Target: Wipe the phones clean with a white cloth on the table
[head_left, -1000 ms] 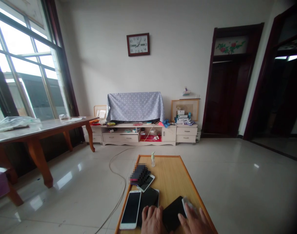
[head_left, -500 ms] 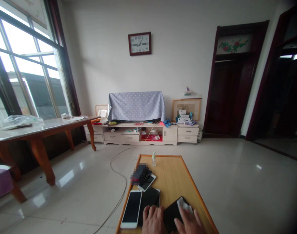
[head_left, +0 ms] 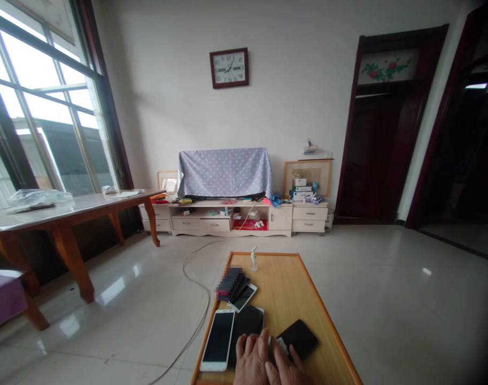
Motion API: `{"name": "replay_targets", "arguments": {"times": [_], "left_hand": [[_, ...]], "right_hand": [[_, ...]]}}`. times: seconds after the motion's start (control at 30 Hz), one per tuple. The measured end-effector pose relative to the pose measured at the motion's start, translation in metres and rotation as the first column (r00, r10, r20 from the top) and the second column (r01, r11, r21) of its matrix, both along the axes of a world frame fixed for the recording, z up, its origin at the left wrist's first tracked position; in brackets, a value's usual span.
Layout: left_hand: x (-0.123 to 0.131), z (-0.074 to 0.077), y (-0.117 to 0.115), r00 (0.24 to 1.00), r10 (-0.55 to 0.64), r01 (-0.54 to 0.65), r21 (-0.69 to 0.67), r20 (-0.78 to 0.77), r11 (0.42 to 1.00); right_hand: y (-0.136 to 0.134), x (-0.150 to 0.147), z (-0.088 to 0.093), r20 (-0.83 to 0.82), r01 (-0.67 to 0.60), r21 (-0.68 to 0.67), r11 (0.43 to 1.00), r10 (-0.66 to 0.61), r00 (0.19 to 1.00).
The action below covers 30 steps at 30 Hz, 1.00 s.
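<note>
A black phone (head_left: 303,337) lies face up and slanted on the small wooden table (head_left: 292,286). My right hand (head_left: 286,366) is on its near-left part, fingers pressing a white cloth (head_left: 282,345) against it; the cloth is mostly covered. My left hand (head_left: 252,358) is right beside it, fingers bent and close together at the phone's near-left edge, where the grip is partly hidden. Left of my hands lie a white phone (head_left: 218,338) with a dark screen and a larger black device (head_left: 247,323). Behind them is a smaller white phone (head_left: 244,298).
A blurred-out dark stack (head_left: 230,283) sits at the table's left side. A small spray bottle (head_left: 254,261) stands near the far edge. A cable (head_left: 206,299) runs over the floor. Beyond are a low cabinet (head_left: 279,219) and a larger table (head_left: 103,200) by the window.
My right hand and the cloth have slid left and toward me across the black phone, uncovering its far right part. My left hand stays nearly in place, now touching the right.
</note>
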State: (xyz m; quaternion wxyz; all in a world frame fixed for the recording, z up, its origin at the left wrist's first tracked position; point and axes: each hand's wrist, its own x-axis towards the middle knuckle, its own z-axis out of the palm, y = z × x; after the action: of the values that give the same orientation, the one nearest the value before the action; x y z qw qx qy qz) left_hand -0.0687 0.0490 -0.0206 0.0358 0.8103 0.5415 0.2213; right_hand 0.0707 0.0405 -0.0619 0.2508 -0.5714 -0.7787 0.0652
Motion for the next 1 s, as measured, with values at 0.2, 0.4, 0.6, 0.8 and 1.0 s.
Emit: {"name": "replay_targets", "arguments": {"times": [0.2, 0.4, 0.6, 0.8, 1.0], "left_hand": [[0.005, -0.013, 0.003, 0.996, 0.034, -0.032, -0.027, 0.085, 0.999], [0.004, -0.015, 0.002, 0.992, 0.021, -0.016, -0.043, 0.122, 0.999], [0.007, 0.002, -0.002, 0.996, 0.041, -0.033, -0.103, 0.082, 0.994], [0.01, 0.012, -0.002, 0.999, 0.034, -0.026, -0.168, 0.043, 0.985], [0.01, 0.006, -0.002, 0.996, 0.056, -0.047, -0.117, 0.073, 0.992]], "right_hand": [[0.02, 0.045, 0.031, 0.059, 0.087, -0.079, 0.993, -0.082, 0.995], [0.016, 0.051, 0.019, 0.094, 0.138, -0.075, 0.988, -0.131, 0.987], [0.002, 0.029, 0.009, 0.019, -0.124, -0.084, 0.989, 0.126, 0.992], [0.017, 0.063, 0.029, 0.043, 0.191, -0.079, 0.978, -0.188, 0.981], [-0.001, 0.031, 0.037, -0.008, -0.035, -0.145, 0.989, 0.034, 0.999]]}}
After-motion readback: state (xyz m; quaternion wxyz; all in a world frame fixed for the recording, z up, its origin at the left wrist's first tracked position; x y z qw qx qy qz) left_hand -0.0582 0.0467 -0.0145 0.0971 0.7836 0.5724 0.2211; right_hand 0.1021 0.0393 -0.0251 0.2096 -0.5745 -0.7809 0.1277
